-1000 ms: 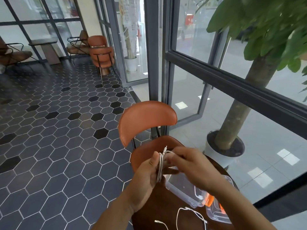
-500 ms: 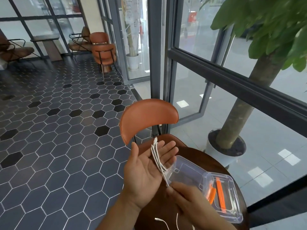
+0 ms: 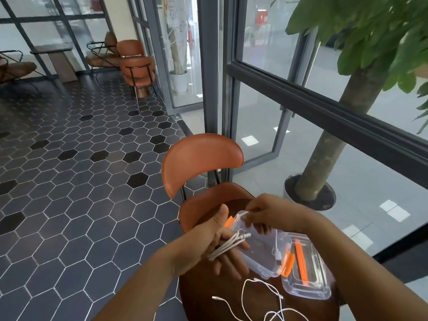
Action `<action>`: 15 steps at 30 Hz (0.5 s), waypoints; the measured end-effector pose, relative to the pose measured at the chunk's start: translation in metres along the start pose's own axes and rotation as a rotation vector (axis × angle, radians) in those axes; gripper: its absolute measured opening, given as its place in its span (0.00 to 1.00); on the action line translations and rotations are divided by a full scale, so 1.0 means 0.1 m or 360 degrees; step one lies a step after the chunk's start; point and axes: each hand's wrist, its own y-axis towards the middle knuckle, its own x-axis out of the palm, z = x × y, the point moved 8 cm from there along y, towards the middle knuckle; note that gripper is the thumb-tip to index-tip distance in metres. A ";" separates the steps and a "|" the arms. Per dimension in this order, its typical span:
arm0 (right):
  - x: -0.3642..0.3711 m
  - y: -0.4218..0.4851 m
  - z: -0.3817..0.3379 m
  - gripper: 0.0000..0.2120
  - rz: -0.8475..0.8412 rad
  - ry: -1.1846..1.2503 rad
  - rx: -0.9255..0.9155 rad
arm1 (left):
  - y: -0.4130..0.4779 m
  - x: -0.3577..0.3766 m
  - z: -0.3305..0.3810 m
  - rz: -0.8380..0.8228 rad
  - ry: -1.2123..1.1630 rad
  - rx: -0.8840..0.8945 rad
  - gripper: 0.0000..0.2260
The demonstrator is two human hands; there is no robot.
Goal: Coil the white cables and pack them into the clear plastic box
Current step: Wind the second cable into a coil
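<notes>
My left hand point(image 3: 223, 247) is held palm-up over the near edge of the clear plastic box point(image 3: 259, 258), fingers straight, thumb raised. A bundle of white cable loops point(image 3: 228, 245) lies across its palm. My right hand point(image 3: 266, 212) hovers above the box's far end and pinches a strand of that same cable between its fingertips. The box has orange latches and stands open on the round dark wooden table point(image 3: 203, 283). One white cable point(image 3: 277, 249) lies inside it.
The box's clear lid point(image 3: 310, 286), with an orange latch, lies to the right of the box. A loose white cable point(image 3: 261, 295) sprawls on the table's near side. An orange chair point(image 3: 199, 158) stands behind the table, a potted tree point(image 3: 324, 158) to the right.
My right hand has come up from the table's near side to above the box, drawing the cable's strand with it. My left hand has dropped lower, with the bundle across its palm.
</notes>
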 end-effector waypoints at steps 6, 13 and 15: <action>-0.30 -0.25 -0.49 0.05 0.0525 -0.0277 -0.0141 | -0.12 0.04 0.06 0.0090 -0.0084 0.0159 0.50; 0.15 -0.65 -0.58 0.06 0.0850 0.0259 -0.0199 | -0.03 -0.22 0.06 0.0651 -0.0548 0.0454 0.34; 0.31 -0.68 -0.54 0.07 0.0853 0.0289 -0.0185 | -0.02 -0.23 0.12 0.0677 -0.0722 0.0505 0.33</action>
